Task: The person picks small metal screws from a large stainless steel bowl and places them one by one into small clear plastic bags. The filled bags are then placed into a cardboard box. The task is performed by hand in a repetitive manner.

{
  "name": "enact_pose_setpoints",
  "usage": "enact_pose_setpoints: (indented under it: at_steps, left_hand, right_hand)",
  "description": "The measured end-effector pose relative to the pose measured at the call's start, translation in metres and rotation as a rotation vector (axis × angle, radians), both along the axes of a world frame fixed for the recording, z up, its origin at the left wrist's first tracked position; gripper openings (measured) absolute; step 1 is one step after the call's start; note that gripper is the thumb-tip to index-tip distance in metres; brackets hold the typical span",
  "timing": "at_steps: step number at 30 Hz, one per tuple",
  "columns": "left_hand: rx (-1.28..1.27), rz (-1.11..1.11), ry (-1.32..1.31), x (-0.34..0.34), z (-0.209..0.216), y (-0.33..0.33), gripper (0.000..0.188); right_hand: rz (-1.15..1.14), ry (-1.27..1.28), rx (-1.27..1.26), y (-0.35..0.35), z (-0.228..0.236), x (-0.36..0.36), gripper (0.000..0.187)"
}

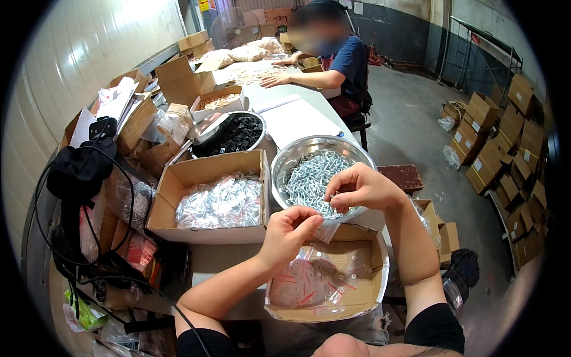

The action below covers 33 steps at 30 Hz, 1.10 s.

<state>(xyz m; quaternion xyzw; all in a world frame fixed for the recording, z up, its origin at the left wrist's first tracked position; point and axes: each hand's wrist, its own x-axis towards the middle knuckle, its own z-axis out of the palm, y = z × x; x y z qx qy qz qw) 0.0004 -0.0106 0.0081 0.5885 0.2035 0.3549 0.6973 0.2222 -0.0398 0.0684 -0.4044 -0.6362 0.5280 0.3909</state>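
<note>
My left hand [290, 233] is closed in a pinch on a small clear plastic bag [326, 231], which hangs over the far edge of an open carton. My right hand [364, 189] is held just above the bag, its thumb and fingers pressed together; what lies between them is too small to make out. Beneath and beyond the right hand, a metal bowl [278, 172] holds a heap of silvery screws [312, 175]. Closest to me, the open carton [376, 291] contains loose, flat clear bags [306, 279] with red seal strips.
Left of the bowl stands a cardboard box [166, 205] of filled bags [220, 202]. Behind it, another metal bowl holds black parts [238, 134]. Across the table, a person [348, 65] handles small pale pieces. Cartons [505, 140] are stacked at right; black cables [110, 276] hang at left.
</note>
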Motion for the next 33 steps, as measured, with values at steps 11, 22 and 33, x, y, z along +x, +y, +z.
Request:
enact_pose_setpoints:
  at_steps: [11, 22, 33]
  left_hand:
    - [-0.026, -0.080, 0.126, -0.004, -0.002, 0.004, 0.015]
    - [0.096, -0.155, 0.004, 0.002, -0.009, 0.006, 0.009]
    - [0.102, -0.272, 0.186, 0.003, 0.003, 0.002, 0.028]
  right_hand:
    - [-0.029, 0.171, -0.036, 0.005, -0.007, 0.003, 0.011]
    - [0.097, 0.104, 0.050, 0.002, -0.006, -0.007, 0.016]
    - [0.173, -0.004, 0.112, -0.003, -0.012, -0.020, 0.014]
